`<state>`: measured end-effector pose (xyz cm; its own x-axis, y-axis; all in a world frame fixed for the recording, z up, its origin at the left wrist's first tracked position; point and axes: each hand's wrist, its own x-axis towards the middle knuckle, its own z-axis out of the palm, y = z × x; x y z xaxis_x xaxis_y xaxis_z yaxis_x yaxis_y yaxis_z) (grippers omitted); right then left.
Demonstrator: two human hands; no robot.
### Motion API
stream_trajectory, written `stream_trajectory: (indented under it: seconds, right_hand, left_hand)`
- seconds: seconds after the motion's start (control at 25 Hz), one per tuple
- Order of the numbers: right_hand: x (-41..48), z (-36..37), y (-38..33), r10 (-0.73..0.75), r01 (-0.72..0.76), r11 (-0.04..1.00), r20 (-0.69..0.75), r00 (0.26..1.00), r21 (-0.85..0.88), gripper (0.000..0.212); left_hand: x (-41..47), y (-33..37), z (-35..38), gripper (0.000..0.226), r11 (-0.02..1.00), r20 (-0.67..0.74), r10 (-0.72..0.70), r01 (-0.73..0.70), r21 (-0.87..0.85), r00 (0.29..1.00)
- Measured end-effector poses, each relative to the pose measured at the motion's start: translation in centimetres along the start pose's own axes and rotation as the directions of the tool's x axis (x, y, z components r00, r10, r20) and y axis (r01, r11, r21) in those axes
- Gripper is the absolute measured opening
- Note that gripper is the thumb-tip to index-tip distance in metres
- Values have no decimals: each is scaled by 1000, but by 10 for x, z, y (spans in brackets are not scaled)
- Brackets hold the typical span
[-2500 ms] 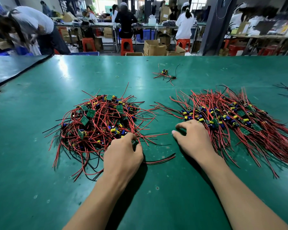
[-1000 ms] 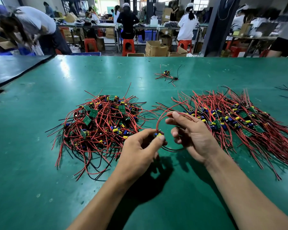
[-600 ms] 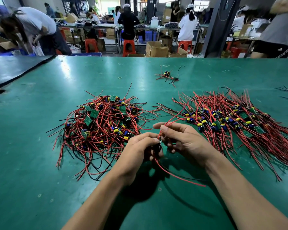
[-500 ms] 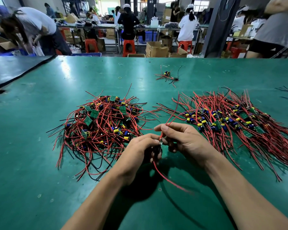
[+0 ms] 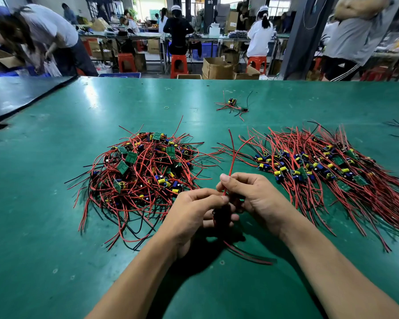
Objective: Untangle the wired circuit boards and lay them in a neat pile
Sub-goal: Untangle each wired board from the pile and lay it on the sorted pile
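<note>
**One board out of the tangle, wires being straightened**

Lifted clear of the tangle [image 5: 143,176] and held at centre, between the two heaps, just above the table [image 5: 55,226]. Pinched at the board [image 5: 221,215] by the left hand [image 5: 194,217], thumb and forefinger curled on it. Pinched on the wires [image 5: 232,162] by the right hand [image 5: 253,196], fingers curled round them. Wires now drawn up straight past the fingertips, no longer looped as a second ago. Probably means one unit freed and nearly ready for the pile [image 5: 332,171] on the right.

Small and dark in the hands' shadow, mostly hidden. Red-and-black tail [image 5: 249,256] trailing down onto the table.

To the left, the tangle: green boards, blue and yellow parts, wires running every way. To the right, the pile: boards in a band, wires combed one way. Farther back, a stray [image 5: 232,103] lying alone.
</note>
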<state>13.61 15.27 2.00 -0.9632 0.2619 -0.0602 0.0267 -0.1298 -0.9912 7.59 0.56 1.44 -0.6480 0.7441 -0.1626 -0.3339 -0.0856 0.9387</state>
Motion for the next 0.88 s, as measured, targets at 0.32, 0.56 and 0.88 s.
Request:
stream_trajectory:
  seconds: [0.32, 0.56, 0.88]
  right_hand:
    - [-3, 4, -1, 216, -215, 975, -5, 976, 63, 28]
    - [0, 1, 8, 166, -174, 973, 59, 984, 154, 32]
    - [12, -8, 14, 86, -74, 995, -202, 976, 66, 10]
  left_hand:
    - [1, -6, 3, 14, 996, -23, 18, -16, 91, 1000]
    - [0, -1, -1, 14, 999, -78, 12, -8, 45, 997]
    - [1, -5, 0, 19, 981, -5, 35, -34, 189, 999]
